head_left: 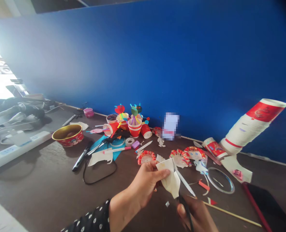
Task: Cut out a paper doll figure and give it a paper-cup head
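Observation:
My left hand point(145, 178) pinches a piece of cream paper point(170, 182) between thumb and fingers above the desk. In my right hand point(198, 214) are scissors with black handles point(186, 211), their blades mostly hidden by the paper. The paper narrows toward the scissors. A white pen point(185, 183) lies just beyond my right hand. Beneath the paper a small white scrap point(167, 204) rests on the desk. Behind my hands are paper shapes with red beaded edges point(179, 158).
Paper cups point(134, 129) with colourful figures stand by the blue partition point(143, 64). To the left are a red bowl point(71, 140), a black marker point(81, 159) and a power strip point(19, 149). A tilted cup stack point(251, 125), a clear ring point(221, 180), a stick point(232, 212) and a phone point(266, 206) lie right.

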A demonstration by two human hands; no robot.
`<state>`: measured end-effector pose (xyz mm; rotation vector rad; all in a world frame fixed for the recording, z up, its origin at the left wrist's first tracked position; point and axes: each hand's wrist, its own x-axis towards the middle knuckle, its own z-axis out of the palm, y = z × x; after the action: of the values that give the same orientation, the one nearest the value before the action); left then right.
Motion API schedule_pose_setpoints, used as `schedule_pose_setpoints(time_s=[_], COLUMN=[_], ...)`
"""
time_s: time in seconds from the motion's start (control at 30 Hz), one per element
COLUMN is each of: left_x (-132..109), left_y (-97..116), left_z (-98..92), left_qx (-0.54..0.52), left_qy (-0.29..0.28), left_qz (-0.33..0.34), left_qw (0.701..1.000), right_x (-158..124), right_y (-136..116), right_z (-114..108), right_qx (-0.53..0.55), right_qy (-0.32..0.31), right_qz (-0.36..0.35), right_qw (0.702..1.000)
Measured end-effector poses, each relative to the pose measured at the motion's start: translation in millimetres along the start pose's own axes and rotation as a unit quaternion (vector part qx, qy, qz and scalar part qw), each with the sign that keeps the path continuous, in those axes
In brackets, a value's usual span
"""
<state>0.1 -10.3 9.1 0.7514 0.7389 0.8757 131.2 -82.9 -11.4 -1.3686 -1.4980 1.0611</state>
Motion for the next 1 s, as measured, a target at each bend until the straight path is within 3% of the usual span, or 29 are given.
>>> schedule_pose_setpoints(time_s=[0.47,0.77,1.0], left_x=[0.4,3.7,4.1], left_y=[8.3,9.2,16.1], left_z=[-1.3,-8.0,-10.9], left_qx=[0.009,0.023,0.039], left_qy=[-0.022,-0.042,-0.049], left_qz=[0.011,0.012,-0.003], left_qw=[1.000,0.999,0.998], right_x=[-2.1,-5.5,-6.2], right_y=[4.0,14.1,11.3], right_z=[-4.1,-7.9,-12.1], right_qx=[-0.034,-0.039,-0.083], right_qy=[0.021,-0.016,-0.017], right_qz=[0.001,0.050,0.038], right_qw=[0.999,0.998,0.996])
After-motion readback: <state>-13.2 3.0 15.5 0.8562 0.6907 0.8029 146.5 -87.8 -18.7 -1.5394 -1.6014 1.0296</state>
